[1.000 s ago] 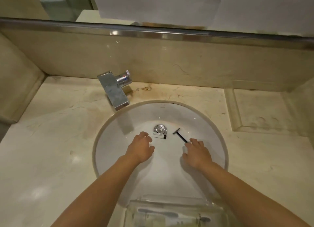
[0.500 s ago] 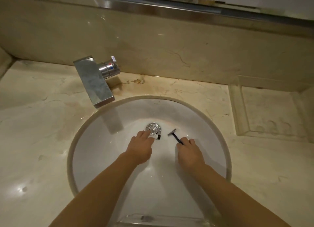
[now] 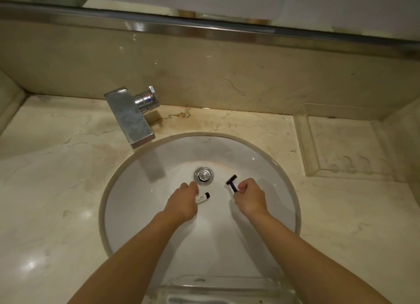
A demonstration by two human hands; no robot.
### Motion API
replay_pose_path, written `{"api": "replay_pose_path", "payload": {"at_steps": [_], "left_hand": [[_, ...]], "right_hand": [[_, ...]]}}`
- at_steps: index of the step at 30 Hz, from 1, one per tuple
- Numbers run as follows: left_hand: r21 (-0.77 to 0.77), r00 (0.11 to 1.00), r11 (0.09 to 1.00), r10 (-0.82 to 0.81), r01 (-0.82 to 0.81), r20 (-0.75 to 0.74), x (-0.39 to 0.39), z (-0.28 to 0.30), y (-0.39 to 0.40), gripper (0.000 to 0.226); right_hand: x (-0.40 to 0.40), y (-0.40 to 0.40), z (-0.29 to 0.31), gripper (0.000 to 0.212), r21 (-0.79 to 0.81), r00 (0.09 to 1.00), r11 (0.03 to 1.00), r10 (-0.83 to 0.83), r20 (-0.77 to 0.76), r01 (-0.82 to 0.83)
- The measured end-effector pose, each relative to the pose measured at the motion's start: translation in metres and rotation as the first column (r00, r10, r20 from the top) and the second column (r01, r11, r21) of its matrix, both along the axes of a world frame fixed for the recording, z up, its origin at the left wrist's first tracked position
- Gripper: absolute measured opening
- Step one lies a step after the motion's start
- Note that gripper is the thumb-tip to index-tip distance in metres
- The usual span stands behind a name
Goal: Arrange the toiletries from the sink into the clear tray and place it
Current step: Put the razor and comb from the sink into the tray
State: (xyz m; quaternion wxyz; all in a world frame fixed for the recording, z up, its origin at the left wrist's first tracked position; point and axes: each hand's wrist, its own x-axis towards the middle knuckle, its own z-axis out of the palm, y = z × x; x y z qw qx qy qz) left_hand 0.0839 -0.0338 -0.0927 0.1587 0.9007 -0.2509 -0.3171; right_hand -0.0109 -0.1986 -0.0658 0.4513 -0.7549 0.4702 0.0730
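Right hand pinching razor, head pointing toward drain. Left hand curled on small tube, cap toward razor. Tray nearest the body.

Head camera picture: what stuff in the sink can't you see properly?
- Small white tube with black cap: label print too small; its lower end hidden under the left hand.
- Black razor: handle end hidden inside the right hand.
- Clear plastic tray: cut off by the bottom edge, contents blurred.
- White basin: near part covered by both forearms.
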Motion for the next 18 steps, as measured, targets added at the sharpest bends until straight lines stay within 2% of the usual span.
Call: {"api": "replay_pose_path", "payload": {"at_steps": [3,7,9,13,18], "left_hand": [[-0.063,0.994,0.998,0.021,-0.028,-0.107,-0.002,0.019,0.004,0.019],[-0.242,0.931,0.934,0.181,-0.264,-0.316,-0.017,0.052,0.012,0.020],[-0.296,0.888,0.890,0.211,-0.347,-0.409,-0.027,0.071,0.019,0.023],[-0.352,0.875,0.857,0.203,-0.376,-0.440,-0.053,0.107,0.030,0.024],[-0.386,0.907,0.870,0.142,-0.305,-0.397,-0.092,0.137,0.050,0.027]], "right_hand": [[-0.006,0.006,0.012,0.019,0.076,0.996,0.994,-0.081,0.029,0.078],[-0.019,0.015,0.036,0.029,0.184,0.990,0.977,-0.126,0.063,0.112],[-0.031,0.022,0.051,0.031,0.196,0.990,0.977,-0.105,0.095,0.085],[-0.060,0.038,0.082,0.027,0.193,0.980,0.977,-0.121,0.159,0.089],[-0.098,0.058,0.112,0.018,0.177,0.968,0.978,-0.145,0.206,0.109]]}}
